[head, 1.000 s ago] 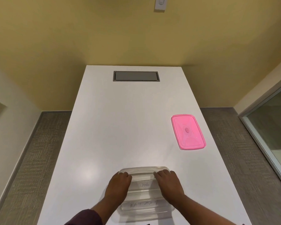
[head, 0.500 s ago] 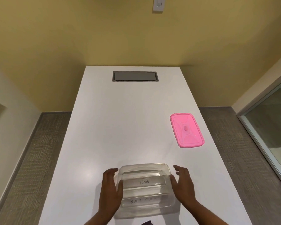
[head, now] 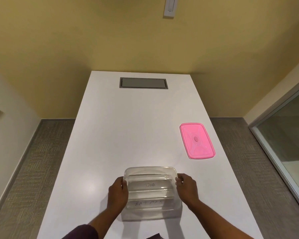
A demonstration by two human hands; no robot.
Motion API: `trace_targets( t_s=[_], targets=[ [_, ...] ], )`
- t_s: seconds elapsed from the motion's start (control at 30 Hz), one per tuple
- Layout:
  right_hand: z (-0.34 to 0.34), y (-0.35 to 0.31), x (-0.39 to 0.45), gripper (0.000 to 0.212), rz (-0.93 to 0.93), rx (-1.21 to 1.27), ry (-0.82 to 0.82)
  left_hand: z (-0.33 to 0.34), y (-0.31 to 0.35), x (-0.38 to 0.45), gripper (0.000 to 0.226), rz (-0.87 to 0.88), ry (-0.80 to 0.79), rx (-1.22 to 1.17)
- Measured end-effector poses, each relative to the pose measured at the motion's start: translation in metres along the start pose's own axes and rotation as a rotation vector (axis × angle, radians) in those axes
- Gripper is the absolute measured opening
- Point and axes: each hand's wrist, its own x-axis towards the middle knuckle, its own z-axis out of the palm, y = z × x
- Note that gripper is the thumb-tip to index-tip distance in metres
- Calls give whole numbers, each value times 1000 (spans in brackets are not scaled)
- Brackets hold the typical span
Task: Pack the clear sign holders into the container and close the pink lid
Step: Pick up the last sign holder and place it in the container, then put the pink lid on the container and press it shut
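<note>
Head view: near on the white counter (head: 110,135), both hands grip a clear rectangular plastic container (head: 151,171), left hand (head: 117,192) and right hand (head: 187,188) on its side walls. Clear sign holders (head: 149,185) lie inside. The pink rectangular lid (head: 197,140) lies apart, far right.

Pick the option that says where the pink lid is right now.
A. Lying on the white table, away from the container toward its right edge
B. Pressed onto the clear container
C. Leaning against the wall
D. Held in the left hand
A: the pink lid lies flat on the white table near its right edge, apart from the open clear container, which the left hand and right hand grip by its sides.
</note>
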Motion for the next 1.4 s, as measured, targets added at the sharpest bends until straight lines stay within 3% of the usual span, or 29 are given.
trace_targets(
  t_s=[0.4,0.57,0.63,0.73,0.83,1.0,1.23,1.4],
  targets=[
    [4,-33,57,20,17,0,-21,-2,28,58,25,-69,-75,29],
    [-2,-29,83,51,90,43,14,1,29,71,48,-63,-32,87],
    [-10,-24,101,46,91,20,66,2,34,81,51,-48,-28,82],
    [-25,-14,127,21,30,-159,103,5,41,97,46,-1,-40,102],
    [-36,1,148,26,-52,-462,122,7,44,105,34,38,-48,86],
    [-41,21,168,27,-100,-717,73,17,46,112,32,38,-83,93],
    [-44,26,169,27,-217,-867,33,21,36,108,38,22,-96,99],
    [-54,13,164,17,-298,-676,198,17,33,105,37,4,-108,52]
  ],
)
